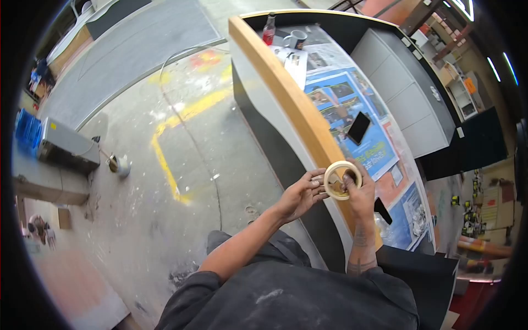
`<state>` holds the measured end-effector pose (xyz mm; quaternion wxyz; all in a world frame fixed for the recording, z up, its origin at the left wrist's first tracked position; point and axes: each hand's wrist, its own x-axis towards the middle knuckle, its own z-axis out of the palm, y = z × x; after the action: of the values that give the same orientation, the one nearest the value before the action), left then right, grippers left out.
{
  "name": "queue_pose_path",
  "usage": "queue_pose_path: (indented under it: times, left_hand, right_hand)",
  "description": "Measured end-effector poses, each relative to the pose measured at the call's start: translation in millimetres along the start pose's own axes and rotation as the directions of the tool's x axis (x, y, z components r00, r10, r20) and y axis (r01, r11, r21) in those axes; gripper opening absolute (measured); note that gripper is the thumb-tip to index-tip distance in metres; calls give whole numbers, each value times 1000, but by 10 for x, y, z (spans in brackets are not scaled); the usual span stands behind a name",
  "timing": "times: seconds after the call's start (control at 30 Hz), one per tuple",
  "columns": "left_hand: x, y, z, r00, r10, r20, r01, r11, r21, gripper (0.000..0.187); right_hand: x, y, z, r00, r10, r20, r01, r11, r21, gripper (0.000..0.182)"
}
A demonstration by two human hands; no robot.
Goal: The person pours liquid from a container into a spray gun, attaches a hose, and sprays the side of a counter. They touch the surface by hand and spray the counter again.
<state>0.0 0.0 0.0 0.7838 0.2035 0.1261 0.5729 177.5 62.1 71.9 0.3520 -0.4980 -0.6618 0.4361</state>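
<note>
A cream roll of masking tape [341, 164] is held up in front of me, over the wooden ledge [297, 99] of a curved counter. My right hand [360, 192] grips it from the right, with the thumb through its hole. From the left, my left hand [301, 198] reaches to the roll, fingers stretched and apart, the fingertips right at its edge. Beyond the roll, a dark phone [359, 128] lies on newspaper sheets [379, 157] spread over the lower desk. Another dark flat object [383, 210] sits close beside my right wrist.
A bottle with red contents [269, 29] and a mug [296, 39] stand at the desk's far end. Crumpled clear plastic [416, 218] lies at its near end. A cable [192, 137] runs along the paint-marked floor. Left of it stands a paint-stained bucket [119, 165].
</note>
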Motion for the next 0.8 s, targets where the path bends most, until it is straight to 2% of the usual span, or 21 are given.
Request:
queue_pose_path:
  times: [0.07, 0.1, 0.13, 0.2, 0.23, 0.3, 0.33, 0.37, 0.43, 0.5, 0.57, 0.6, 0.63, 0.67, 0.7, 0.73, 0.77, 0.8]
  left_hand:
    - [173, 152, 52, 999, -26, -23, 21, 980, -197, 65]
    - [250, 175, -10, 999, -31, -13, 28, 981, -194, 65]
    - [261, 157, -146, 992, -103, -67, 93, 986, -136, 62]
    - [205, 217, -342, 966, -211, -148, 201, 976, -79, 53]
    - [160, 283, -460, 966, -200, -165, 190, 979, -78, 53]
    - [-2, 392, -766, 904, -379, -198, 371, 925, -82, 48]
    - [-91, 440, -940, 879, -397, -265, 392, 917, -74, 44]
    - [-174, 497, -1121, 878, -394, -273, 387, 919, -79, 44]
    - [-396, 662, -1513, 838, -437, -325, 439, 896, -71, 43]
    - [-528, 856, -1873, 826, -433, -362, 435, 897, -78, 43]
    - [-705, 1085, -2216, 763, -460, -454, 466, 878, -106, 42]
    - [-796, 1222, -2377, 759, -458, -462, 462, 880, -113, 42]
    - [-873, 1365, -2539, 744, -460, -485, 438, 884, -167, 41]
    - [-959, 1528, -2722, 718, -491, -493, 447, 868, -215, 40]
    - [-1014, 1680, -2930, 702, -518, -488, 478, 852, -216, 40]
    - [-1058, 1836, -3145, 686, -501, -528, 453, 862, -229, 40]
    - [-1116, 2047, -3387, 664, -494, -562, 445, 864, -234, 39]
    - [-1158, 2304, -3636, 646, -522, -557, 483, 844, -231, 39]
  right_hand:
    - [250, -71, -225, 991, 34, -127, -15, 989, 150, 40]
    - [365, -4, -363, 967, 21, -254, 17, 989, 146, 40]
    - [513, 125, -493, 937, 14, -349, 40, 988, 148, 39]
    - [709, 350, -816, 862, -30, -507, -24, 995, -99, 32]
    - [820, 677, -1080, 852, 41, -523, -81, 995, -52, 28]
    - [981, 1533, -1575, 845, 225, -484, -196, 974, 111, 21]
    - [1037, 1875, -1706, 844, 328, -424, -254, 941, 222, 19]
    - [1064, 2079, -1741, 847, 331, -415, -259, 940, 222, 19]
    - [1111, 2296, -1730, 773, 515, -371, -375, 842, 388, 19]
    - [1049, 2366, -1795, 800, 514, -310, -407, 844, 349, 24]
    - [1042, 2281, -1666, 819, 519, -246, -438, 842, 316, 29]
    - [1080, 2108, -1612, 747, 558, -363, -602, 798, -11, 34]
    - [1149, 2035, -1541, 686, 539, -488, -715, 624, -316, 38]
    - [1030, 2249, -1676, 660, 557, -504, -737, 608, -294, 38]
    - [990, 2731, -2073, 928, 216, -303, -361, 715, -599, 46]
    - [676, 2372, -1949, 915, 238, -326, -393, 708, -586, 46]
    - [1052, 1891, -1364, 752, 280, -597, -454, 876, -162, 44]
    - [1082, 1921, -1373, 734, 353, -580, -464, 885, -49, 42]
